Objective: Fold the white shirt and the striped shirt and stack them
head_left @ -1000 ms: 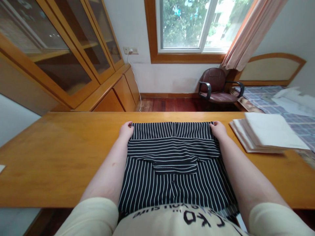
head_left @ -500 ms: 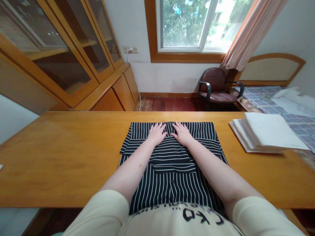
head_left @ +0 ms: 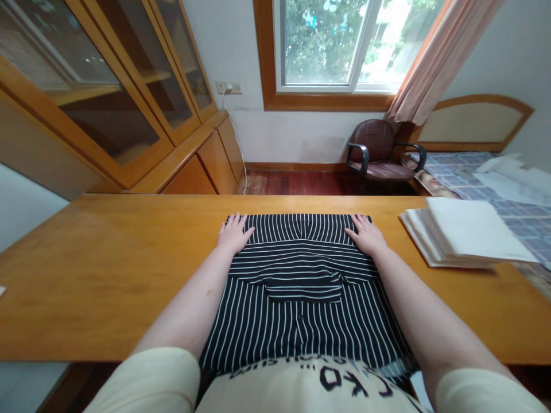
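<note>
A black garment with white stripes [head_left: 301, 261] lies spread on the wooden table [head_left: 107, 275] in front of me. Its far edge is straight, and a folded strip of the same striped cloth [head_left: 303, 291] lies across its middle. My left hand [head_left: 233, 234] rests flat on the far left corner, fingers spread. On the far right corner my right hand [head_left: 367, 235] lies palm down, its fingers likewise apart. Neither hand grips the cloth. My own shirt hides the near end of the garment.
A stack of white folded sheets or packets [head_left: 469, 232] sits at the table's right side. Beyond the table stand a brown armchair [head_left: 379, 152] and a bed [head_left: 508, 183]. A glass-door cabinet [head_left: 129, 86] lines the left wall, and a white cord [head_left: 236, 137] hangs from the outlet.
Both hands have slid apart over the cloth from the middle of the far edge, the left one to the left corner, the right one to the right. The garment's upper part looks smoother.
</note>
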